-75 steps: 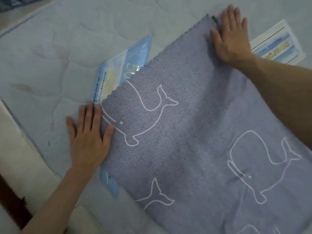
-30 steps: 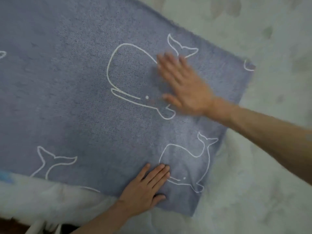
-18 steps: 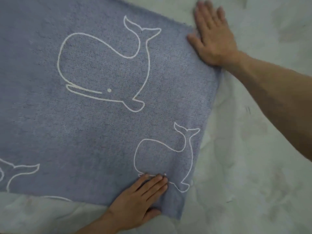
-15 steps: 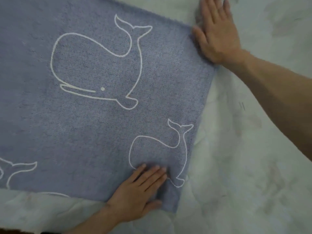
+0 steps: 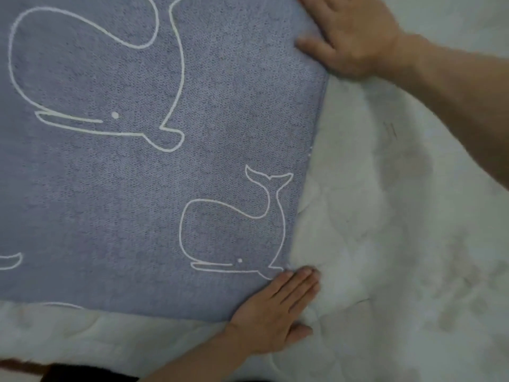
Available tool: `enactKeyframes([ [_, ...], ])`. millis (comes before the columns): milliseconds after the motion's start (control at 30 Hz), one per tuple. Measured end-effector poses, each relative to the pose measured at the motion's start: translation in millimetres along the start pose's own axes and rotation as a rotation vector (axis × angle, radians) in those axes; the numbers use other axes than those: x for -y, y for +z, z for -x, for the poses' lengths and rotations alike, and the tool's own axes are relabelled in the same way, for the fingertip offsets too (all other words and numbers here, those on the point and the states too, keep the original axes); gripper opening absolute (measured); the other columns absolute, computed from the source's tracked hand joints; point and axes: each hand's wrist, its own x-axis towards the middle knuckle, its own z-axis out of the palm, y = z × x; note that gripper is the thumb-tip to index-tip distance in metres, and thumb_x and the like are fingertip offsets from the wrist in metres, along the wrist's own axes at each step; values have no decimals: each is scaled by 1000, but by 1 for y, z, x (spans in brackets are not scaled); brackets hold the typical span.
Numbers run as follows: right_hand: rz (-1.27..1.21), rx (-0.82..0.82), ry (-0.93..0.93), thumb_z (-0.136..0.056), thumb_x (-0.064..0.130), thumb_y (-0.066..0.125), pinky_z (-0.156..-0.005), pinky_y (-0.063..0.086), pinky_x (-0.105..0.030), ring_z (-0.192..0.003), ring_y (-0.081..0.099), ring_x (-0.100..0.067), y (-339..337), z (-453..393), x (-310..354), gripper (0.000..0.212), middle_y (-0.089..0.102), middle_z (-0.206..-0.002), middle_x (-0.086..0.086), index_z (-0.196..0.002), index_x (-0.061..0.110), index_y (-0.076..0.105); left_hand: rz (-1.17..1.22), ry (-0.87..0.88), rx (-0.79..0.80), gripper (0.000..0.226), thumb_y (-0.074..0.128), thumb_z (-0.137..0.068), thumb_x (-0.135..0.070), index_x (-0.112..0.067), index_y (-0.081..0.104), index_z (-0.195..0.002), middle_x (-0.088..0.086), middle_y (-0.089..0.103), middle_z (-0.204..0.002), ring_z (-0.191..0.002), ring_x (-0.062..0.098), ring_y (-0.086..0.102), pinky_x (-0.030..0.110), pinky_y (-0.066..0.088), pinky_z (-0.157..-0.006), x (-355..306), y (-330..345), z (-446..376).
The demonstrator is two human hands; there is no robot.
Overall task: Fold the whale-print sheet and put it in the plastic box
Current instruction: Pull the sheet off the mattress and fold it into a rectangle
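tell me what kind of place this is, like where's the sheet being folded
Probably a bedroom, on a bed: the whale-print sheet is spread over a white quilted mattress pad, soft and stitched like bedding. The left hand and right hand press its corners flat. No room walls or plastic box show.

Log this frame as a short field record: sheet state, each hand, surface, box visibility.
sheet: whale-print sheet spread flat, right edge and near edge visible
left hand: left hand flat, fingers straight, on the near right corner
right hand: right hand flat on the far right edge
grip: neither hand curls around the cloth
surface: white quilted bedding
plastic box: not in view
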Motion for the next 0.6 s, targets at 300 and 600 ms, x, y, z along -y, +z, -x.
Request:
enactKeyframes([
  [300, -30, 120, -340, -105, 60, 25, -125, 10, -50, -156, 6, -28, 7, 44, 124, 77, 10, -168, -10, -160, 7, 14, -21, -412, -170, 83, 47, -96, -62, -7, 31, -157, 15, 13, -170, -158, 32, 13, 57, 3, -127, 5, -2, 4],
  [600, -254, -6, 648, -98, 68, 32, -126, 4, -43, -156, 5, -24, -1, 23, 48, 89, 9, -168, -8, -161, 10, 10, 58, -269, -221, 77, 55, -95, -53, -9, 37, -156, 13, 23, -168, -157, 30, 19, 49, 14, -127, -23, 8, 6],
])
